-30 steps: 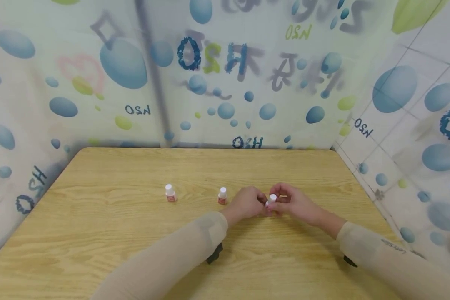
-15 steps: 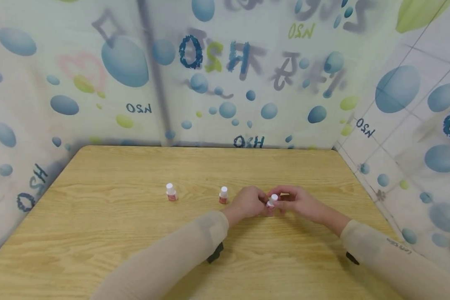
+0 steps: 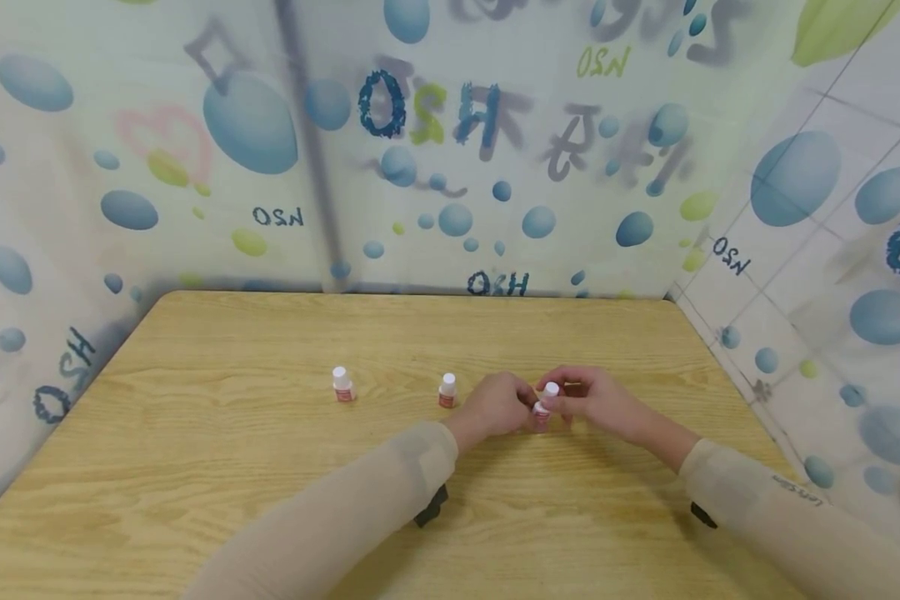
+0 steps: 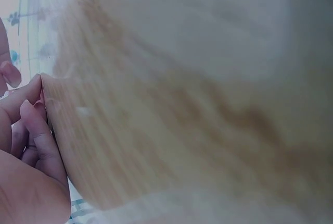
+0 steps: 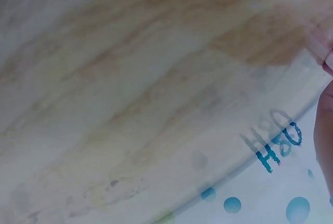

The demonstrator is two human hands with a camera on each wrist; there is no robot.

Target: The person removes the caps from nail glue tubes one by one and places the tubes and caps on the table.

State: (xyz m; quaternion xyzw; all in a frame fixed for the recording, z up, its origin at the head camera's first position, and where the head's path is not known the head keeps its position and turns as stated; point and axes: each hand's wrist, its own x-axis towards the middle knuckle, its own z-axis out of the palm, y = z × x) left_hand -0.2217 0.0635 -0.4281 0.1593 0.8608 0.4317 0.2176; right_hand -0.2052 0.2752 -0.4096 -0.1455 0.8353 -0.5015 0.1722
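Observation:
A small bottle [image 3: 542, 414] with a white cap and a red-and-white label stands slightly tilted between both hands at the right of the table. My left hand [image 3: 495, 405] holds its body low down, thumb and forefinger together. My right hand [image 3: 603, 404] has thumb and fingers around the white cap [image 3: 551, 389]. In the left wrist view the left hand [image 4: 34, 166] shows its pinching fingertips, with the bottle mostly hidden. Only a sliver of the right hand [image 5: 325, 122] shows at the edge of the right wrist view.
Two similar bottles stand upright on the wooden table [image 3: 270, 483]: one bottle [image 3: 447, 392] just left of the left hand, another bottle [image 3: 342, 385] farther left. A patterned curtain [image 3: 420, 192] rises behind the table, and a tiled wall [image 3: 817, 275] stands on the right.
The right hand's fingers have shifted slightly around the cap, and the cap sits a little higher. The left hand stays nearly still. The two other bottles have not moved.

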